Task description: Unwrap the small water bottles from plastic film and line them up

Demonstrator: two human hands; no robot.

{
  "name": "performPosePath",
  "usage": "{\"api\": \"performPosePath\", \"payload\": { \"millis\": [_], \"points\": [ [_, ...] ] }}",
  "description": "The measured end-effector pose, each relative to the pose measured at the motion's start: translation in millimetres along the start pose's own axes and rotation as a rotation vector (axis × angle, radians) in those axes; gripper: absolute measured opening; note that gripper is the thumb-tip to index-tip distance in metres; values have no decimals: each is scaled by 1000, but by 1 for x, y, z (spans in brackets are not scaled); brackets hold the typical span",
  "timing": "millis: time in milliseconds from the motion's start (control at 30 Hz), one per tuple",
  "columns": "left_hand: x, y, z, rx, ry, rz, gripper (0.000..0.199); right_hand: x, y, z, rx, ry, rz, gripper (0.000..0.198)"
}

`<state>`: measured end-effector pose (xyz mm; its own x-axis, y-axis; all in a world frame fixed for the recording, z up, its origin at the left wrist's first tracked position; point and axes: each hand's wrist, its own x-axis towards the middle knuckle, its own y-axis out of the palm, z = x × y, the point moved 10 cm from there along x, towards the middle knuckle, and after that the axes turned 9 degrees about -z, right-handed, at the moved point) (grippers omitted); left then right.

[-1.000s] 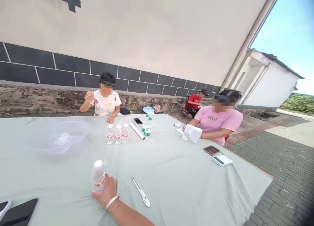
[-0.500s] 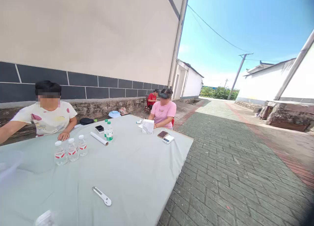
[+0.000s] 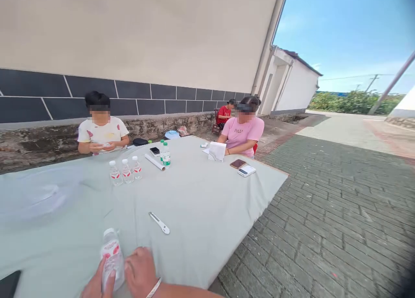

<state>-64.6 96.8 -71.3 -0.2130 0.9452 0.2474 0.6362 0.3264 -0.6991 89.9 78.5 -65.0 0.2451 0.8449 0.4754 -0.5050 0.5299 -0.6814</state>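
1. Clear plastic bottle w/ white cap & red-marked label (image 3: 112, 250): near wearer's side, cap toward approx. 12 o'clk, top leaning a bit twd 11. Base partly hidden; can't tell if standing tilted or lying.
2. Step in hand (my read): gripping/steadying this btl. Any further handling would call for firm L grip, light squeeze (thin plastic, prob. dents easily), R fingers placed w/ care.
3. L hand (image 3: 99, 280): partly closed round lower btl, thumb & fingers on it. Btl at its 1 o'clk, in contact.
4. R hand (image 3: 142, 270): fingers curled in, pale band bracelet (image 3: 153, 288) at wrist. Btl at its 9–10 o'clk, right beside; can't tell if touching, or if anything's in the curl.
5. From btl, nearby: slim white box cutter (image 3: 159, 223) at 2 o'clk; flat black device (image 3: 9, 285) at 8–9, cut off by frame.
6. Farther: three clear white-capped btls in a row (image 3: 126, 173) at 12; see-through pale-purple plastic basin (image 3: 69, 190) at 10; white paper roll (image 3: 154, 162) & two green-capped clear btls (image 3: 166, 155) at 1.
7. Edge of scene: co-worker in patterned white shirt (image 3: 105, 131) at 12, co-worker in pink shirt (image 3: 243, 131) at 2.
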Motion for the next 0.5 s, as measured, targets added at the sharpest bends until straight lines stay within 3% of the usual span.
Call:
{"api": "performPosePath", "payload": {
  "millis": [133,233,333,433,500],
  "points": [
    [-1,-1,-9,-10,110,53,59,14,-61,-25,4,-90,-135,38],
    [0,2,-9,1,124,52,60,43,-89,-74,-176,114,-187,44],
    [-1,5,-7,-3,146,67,58,64,-83,-101,-263,274,-33,41],
    [-1,4,-7,-29,161,56,57,70,-65,-100,-243,297,136,21],
    [-1,2,-8,-44,155,52,56,67,-59,-93,-208,297,138,24]
  ]
}}
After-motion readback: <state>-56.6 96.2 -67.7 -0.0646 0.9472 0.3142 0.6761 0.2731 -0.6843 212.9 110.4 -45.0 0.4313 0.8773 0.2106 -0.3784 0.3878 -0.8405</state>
